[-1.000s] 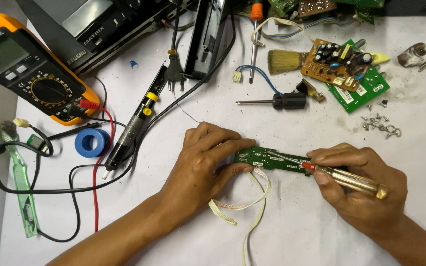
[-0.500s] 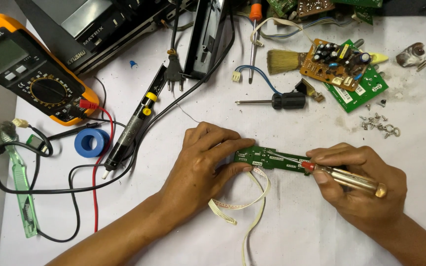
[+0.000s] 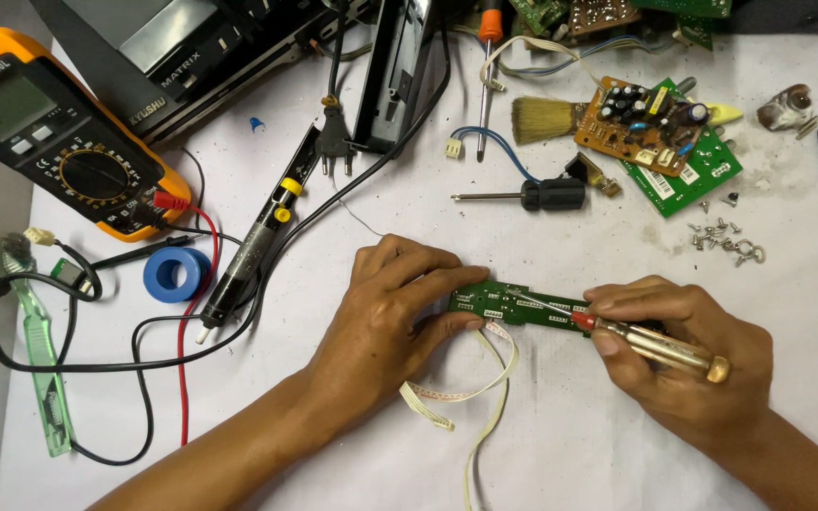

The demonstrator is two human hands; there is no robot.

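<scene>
My right hand (image 3: 684,364) covers the green board's (image 3: 513,305) far end, and the screwdriver's (image 3: 650,343) tip is too small to make out. The multimeter (image 3: 59,142) runs off the left edge.

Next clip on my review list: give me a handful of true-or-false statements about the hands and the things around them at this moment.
1. The left hand steadies the narrow green circuit board. True.
2. The right hand holds a paintbrush. False: it holds a screwdriver with a clear amber handle.
3. The blue tape roll lies left of the left hand. True.
4. The multimeter is lying on the circuit board. False: it lies at the far left, apart from it.
</scene>
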